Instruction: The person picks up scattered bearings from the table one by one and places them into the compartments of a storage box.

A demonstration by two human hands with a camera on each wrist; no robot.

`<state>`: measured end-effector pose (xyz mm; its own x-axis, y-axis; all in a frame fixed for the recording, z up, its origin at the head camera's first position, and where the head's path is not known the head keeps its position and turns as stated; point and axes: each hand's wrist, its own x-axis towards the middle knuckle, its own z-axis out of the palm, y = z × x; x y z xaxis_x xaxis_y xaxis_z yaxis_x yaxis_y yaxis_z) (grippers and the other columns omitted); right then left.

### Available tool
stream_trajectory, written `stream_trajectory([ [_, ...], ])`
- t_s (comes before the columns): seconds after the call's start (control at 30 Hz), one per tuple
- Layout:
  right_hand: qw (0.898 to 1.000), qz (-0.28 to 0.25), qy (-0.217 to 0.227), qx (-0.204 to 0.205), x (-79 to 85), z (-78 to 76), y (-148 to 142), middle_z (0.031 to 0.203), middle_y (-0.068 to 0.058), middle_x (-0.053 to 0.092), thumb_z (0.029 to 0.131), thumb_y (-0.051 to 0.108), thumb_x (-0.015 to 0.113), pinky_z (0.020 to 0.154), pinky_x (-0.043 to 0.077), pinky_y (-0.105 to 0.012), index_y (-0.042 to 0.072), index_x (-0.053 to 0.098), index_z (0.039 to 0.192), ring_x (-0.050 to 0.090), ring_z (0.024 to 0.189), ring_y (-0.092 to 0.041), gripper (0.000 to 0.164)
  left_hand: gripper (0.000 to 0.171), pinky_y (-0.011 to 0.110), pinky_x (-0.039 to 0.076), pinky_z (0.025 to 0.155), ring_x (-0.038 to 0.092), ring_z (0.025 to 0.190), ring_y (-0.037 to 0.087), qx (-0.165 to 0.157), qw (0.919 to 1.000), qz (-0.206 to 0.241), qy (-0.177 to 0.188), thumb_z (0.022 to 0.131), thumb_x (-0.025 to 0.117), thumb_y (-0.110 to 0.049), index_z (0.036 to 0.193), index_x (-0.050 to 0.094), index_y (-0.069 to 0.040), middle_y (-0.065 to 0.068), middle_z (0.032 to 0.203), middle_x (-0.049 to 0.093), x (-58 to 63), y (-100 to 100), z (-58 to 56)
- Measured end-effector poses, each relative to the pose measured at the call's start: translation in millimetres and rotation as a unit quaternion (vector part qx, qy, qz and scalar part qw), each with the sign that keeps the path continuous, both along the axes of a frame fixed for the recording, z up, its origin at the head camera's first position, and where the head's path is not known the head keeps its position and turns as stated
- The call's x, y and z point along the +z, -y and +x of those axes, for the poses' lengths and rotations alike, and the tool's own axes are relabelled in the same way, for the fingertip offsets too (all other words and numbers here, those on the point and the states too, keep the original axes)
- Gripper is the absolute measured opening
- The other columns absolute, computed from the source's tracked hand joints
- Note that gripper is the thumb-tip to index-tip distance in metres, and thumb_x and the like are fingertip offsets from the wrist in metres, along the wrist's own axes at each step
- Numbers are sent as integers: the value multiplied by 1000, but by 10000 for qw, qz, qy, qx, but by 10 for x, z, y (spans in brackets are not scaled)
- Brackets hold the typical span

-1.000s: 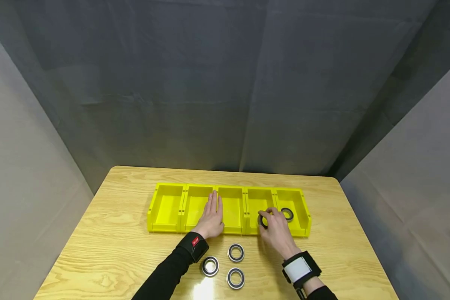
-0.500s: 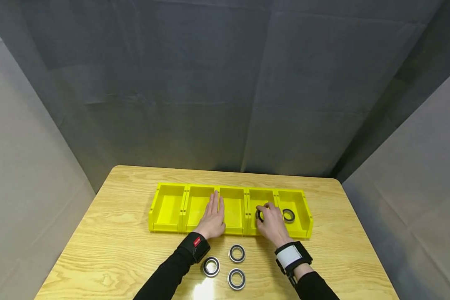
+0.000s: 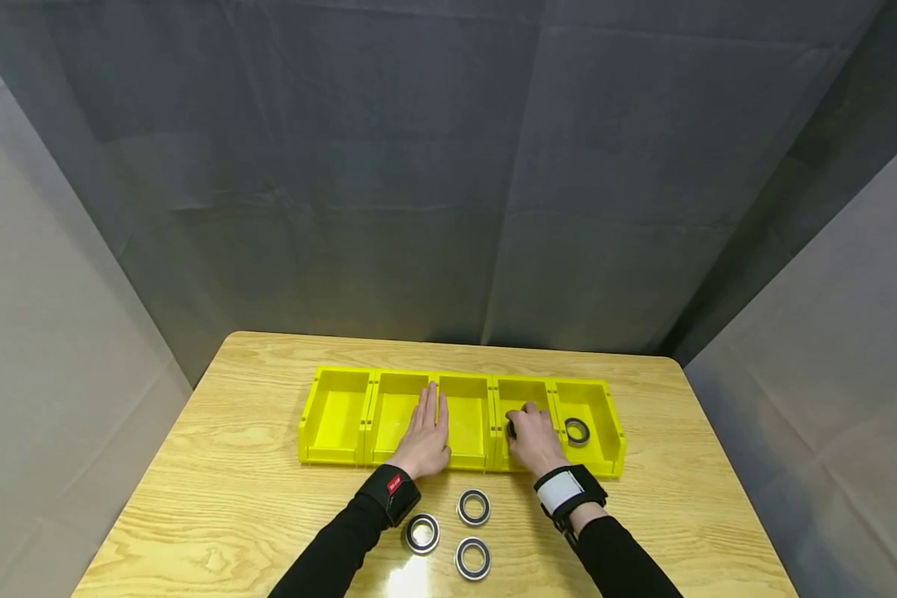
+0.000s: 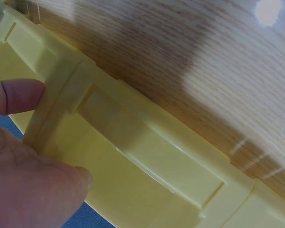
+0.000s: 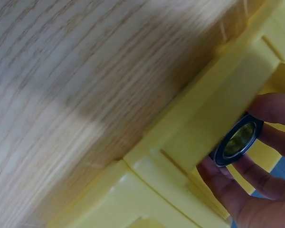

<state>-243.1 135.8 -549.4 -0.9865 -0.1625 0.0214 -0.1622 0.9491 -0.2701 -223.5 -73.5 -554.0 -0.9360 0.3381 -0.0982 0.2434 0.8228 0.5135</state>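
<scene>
A row of joined yellow bins (image 3: 463, 461) stands across the table. My right hand (image 3: 534, 444) reaches down into the fourth bin from the left and grips a ball bearing (image 5: 219, 156) by its edge, tilted close to the bin's front wall. In the head view the hand hides most of that bearing. My left hand (image 3: 422, 444) lies with straight fingers along the divider between the second and third bins; in the left wrist view its thumb (image 4: 80, 183) and a finger (image 4: 23, 95) show on either side of this wall. Another bearing (image 3: 577, 443) lies in the rightmost bin.
Three more bearings lie on the wooden table (image 3: 217, 498) in front of the bins: one bearing (image 3: 409, 534) by the left wrist, another bearing (image 3: 474, 522) to its right, and a third bearing (image 3: 473, 575) nearer the front. A grey curtain (image 3: 344, 208) hangs behind.
My right hand has moved left and deeper into the fourth bin with the bearing, turning so that it covers more of it. The left hand stays at the divider.
</scene>
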Motion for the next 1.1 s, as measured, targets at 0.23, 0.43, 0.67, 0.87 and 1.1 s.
stream_trajectory([
  [0.23,9995,65,293,-3,-121,-39,10,107,-21,64,82,-6,70,78,55,-54,4,74,110,58,99,-42,30,82,52,12,129,-3,158,42,14,10000,-69,3,92,57,-3,159,9,7,26,168,-10,38,-12,34],
  [0.43,9993,104,341,66,-123,-44,21,108,-20,64,83,-7,67,77,56,-55,4,73,110,59,98,-42,29,82,52,12,129,-3,157,42,-10,10000,-90,-32,92,56,-3,159,10,7,27,168,-10,33,-8,26],
  [0.67,9968,-82,-754,239,-46,-46,-62,112,-17,68,87,4,74,89,57,-51,4,74,108,62,107,-38,22,83,52,9,129,-7,157,41,11,10000,-67,-13,92,55,-4,159,7,5,25,168,-13,0,5,-5],
  [0.87,9920,-353,-1117,478,-26,-76,-228,115,-15,68,86,4,75,94,56,-49,4,75,107,62,112,-35,21,82,52,11,129,-5,157,42,-1,10000,-34,-55,92,55,-4,159,9,7,27,167,-11,7,4,9],
  [1.1,9857,-89,-1358,996,-87,-115,-414,121,-18,69,85,0,74,111,45,-54,3,74,110,60,122,-38,25,81,53,11,129,-4,157,43,-27,9999,-9,-98,92,55,-4,159,10,7,27,167,-10,1,-4,17],
])
